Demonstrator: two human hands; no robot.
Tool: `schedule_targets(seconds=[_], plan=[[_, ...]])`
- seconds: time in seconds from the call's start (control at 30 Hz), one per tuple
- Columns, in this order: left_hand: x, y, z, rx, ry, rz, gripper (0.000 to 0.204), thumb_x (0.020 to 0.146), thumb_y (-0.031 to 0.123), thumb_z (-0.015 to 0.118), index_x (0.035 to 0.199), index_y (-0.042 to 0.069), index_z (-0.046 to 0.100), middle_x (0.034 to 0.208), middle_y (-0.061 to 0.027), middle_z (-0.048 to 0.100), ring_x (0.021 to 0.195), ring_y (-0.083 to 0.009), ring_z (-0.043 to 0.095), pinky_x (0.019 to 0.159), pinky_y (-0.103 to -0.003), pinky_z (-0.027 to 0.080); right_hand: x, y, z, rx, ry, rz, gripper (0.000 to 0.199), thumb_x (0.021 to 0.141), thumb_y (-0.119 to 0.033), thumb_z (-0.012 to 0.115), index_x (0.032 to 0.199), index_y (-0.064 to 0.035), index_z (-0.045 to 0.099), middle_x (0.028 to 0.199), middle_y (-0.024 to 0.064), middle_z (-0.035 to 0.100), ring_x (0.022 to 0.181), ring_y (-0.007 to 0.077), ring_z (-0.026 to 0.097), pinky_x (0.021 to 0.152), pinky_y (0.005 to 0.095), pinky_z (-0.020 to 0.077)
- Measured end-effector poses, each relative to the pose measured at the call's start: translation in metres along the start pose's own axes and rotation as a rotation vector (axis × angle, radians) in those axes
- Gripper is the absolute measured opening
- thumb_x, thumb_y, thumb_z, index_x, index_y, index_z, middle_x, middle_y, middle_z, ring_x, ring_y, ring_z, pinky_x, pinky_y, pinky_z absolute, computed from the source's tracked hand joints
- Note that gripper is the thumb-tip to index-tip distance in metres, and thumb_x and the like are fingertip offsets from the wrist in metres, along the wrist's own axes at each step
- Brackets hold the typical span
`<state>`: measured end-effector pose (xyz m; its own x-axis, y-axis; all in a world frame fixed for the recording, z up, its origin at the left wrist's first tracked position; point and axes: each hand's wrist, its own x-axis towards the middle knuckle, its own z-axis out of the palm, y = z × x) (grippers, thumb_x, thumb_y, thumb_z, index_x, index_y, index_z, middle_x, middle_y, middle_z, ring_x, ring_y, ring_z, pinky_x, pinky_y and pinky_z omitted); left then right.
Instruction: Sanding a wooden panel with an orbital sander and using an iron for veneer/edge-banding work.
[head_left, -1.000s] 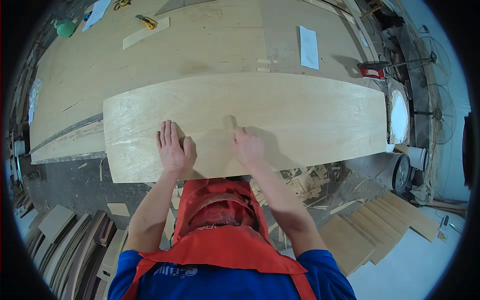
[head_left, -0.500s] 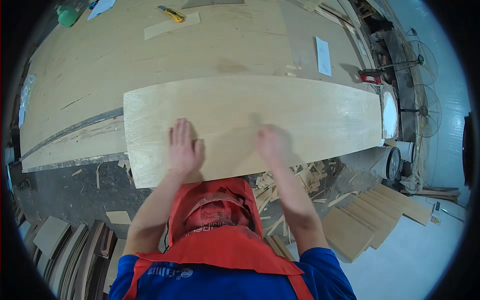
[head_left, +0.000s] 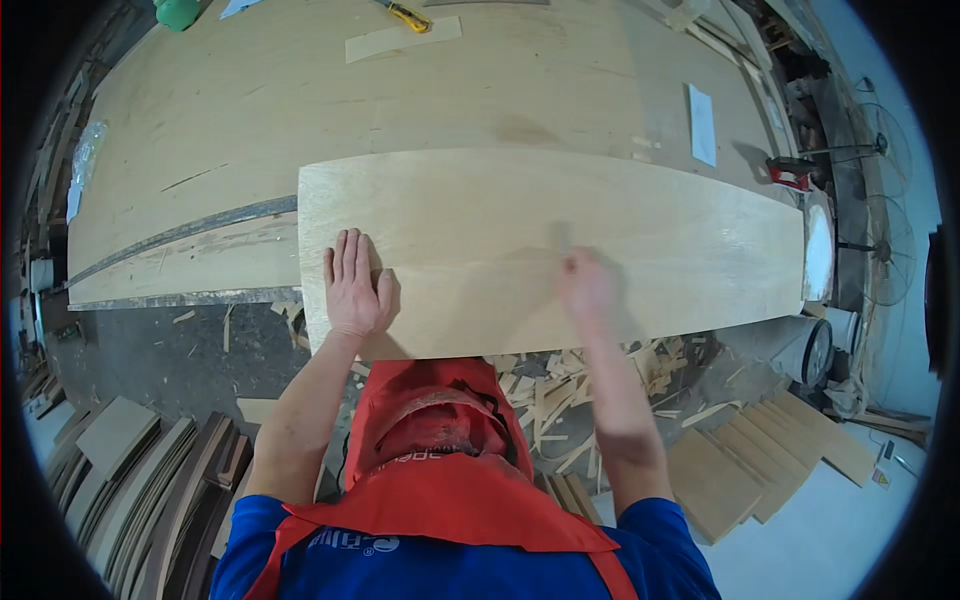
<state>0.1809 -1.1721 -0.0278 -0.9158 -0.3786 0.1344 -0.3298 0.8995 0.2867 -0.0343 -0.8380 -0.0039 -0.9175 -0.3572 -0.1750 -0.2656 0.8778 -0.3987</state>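
Note:
A long pale wooden panel (head_left: 480,210) lies across the near edge of the worktable, spanning the middle and right. Near its left end my left hand (head_left: 355,297) rests flat, with the fingers stretched out and the thumb apart. Over the panel's middle my right hand (head_left: 588,288) is curled closed and slightly smeared by motion. A faint greyish patch lies just beyond its fingers; whether that is a thin tool or a shadow I cannot tell. What the right fingers hold is hidden.
A yellow utility knife (head_left: 408,16) and a thin wood strip (head_left: 400,40) lie at the far side of the worktable (head_left: 230,120). A red tool (head_left: 790,173) sits at the right. Wood offcuts (head_left: 560,385) litter the floor; stacked boards (head_left: 735,470) stand at the lower right.
My left hand has slid left along the panel, nearer its left end. The right hand stays closed over the middle. The whole view has shifted, so the table's things appear farther right.

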Motion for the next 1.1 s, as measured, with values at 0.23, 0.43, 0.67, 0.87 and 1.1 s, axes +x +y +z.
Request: schedule_targets(seconds=[0.23, 0.43, 0.67, 0.87, 1.1], plan=[[0.006, 0.004, -0.002, 0.0, -0.012, 0.002, 0.071, 0.099, 0.03, 0.058, 0.157, -0.005, 0.039, 0.164, -0.0249, 0.039, 0.157, -0.0418, 0.029, 0.129, -0.059, 0.017, -0.024, -0.095, 0.088, -0.114, -0.037, -0.132, 0.02, 0.098, -0.028, 0.065, 0.099, -0.0088, 0.07, 0.081, 0.0168, 0.074, 0.075, 0.0382, 0.073, 0.067, 0.0513, 0.0583], [0.001, -0.008, -0.001, -0.051, -0.016, -0.001, 0.071, 0.099, 0.032, 0.058, 0.157, -0.006, 0.039, 0.164, -0.025, 0.039, 0.157, -0.0411, 0.029, 0.129, -0.059, 0.017, -0.023, -0.096, 0.055, 0.0, -0.025, -0.036, 0.019, 0.096, -0.028, 0.066, 0.093, -0.009, 0.069, 0.082, 0.0171, 0.074, 0.073, 0.0388, 0.073, 0.065, 0.0536, 0.0573], [0.001, -0.043, -0.012, -0.362, 0.005, 0.091, 0.06, 0.102, 0.021, 0.057, 0.155, -0.002, 0.043, 0.16, -0.0247, 0.044, 0.153, -0.0428, 0.036, 0.127, -0.055, 0.025, -0.053, -0.211, 0.11, -0.068, 0.064, -0.081, 0.015, 0.093, -0.023, 0.067, 0.091, -0.0086, 0.07, 0.082, 0.0182, 0.072, 0.078, 0.0396, 0.072, 0.069, 0.053, 0.0567], [-0.023, -0.23, -0.05, -0.205, 0.167, -0.175, 0.029, 0.103, 0.015, 0.059, 0.129, 0.004, 0.062, 0.129, -0.022, 0.063, 0.12, -0.0421, 0.059, 0.1, -0.052, 0.049, -0.049, -0.167, 0.095, -0.049, 0.139, -0.042, 0.012, 0.093, -0.022, 0.068, 0.09, -0.0102, 0.07, 0.08, 0.0157, 0.071, 0.075, 0.0378, 0.072, 0.068, 0.0512, 0.0564], [-0.018, -0.303, -0.059, -0.026, 0.043, -0.559, 0.025, 0.105, 0.027, 0.057, 0.101, 0.005, 0.068, 0.105, -0.0206, 0.07, 0.095, -0.0447, 0.068, 0.082, -0.053, 0.055, -0.069, -0.281, 0.167, -0.138, 0.076, -0.133, 0.011, 0.092, -0.019, 0.068, 0.091, -0.0087, 0.071, 0.079, 0.0158, 0.071, 0.075, 0.036, 0.072, 0.066, 0.0486, 0.0565]])
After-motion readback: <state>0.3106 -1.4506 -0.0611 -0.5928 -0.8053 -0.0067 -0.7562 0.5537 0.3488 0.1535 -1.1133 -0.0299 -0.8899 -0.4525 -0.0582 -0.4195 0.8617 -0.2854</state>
